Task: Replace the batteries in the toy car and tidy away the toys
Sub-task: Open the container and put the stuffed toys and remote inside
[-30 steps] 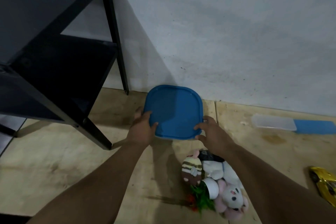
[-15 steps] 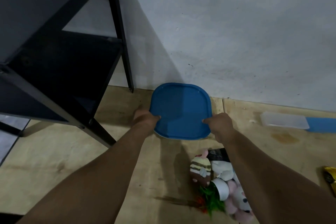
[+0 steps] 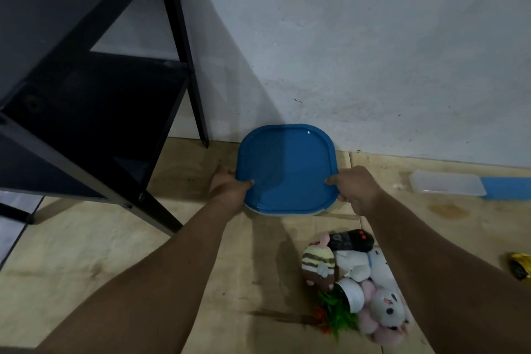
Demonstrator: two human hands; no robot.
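Observation:
A box with a blue lid sits on the floor against the wall. My left hand grips its left edge and my right hand grips its right edge, thumbs on top of the lid. The box's pale body shows only as a thin strip under the lid's near edge. A pile of toys lies nearer me: a striped plush, a white plush, a pink-and-white plush, a small potted plant and a black remote. The yellow toy car is cut off at the right edge.
A black shelf unit stands at the left, its leg close to my left forearm. A clear shallow container and its blue lid lie by the wall at the right. The floor is light wood panelling.
Both hands have pushed the blue-lidded box farther from me toward the wall, and my view has shifted so the toy pile and yellow car sit more to the right.

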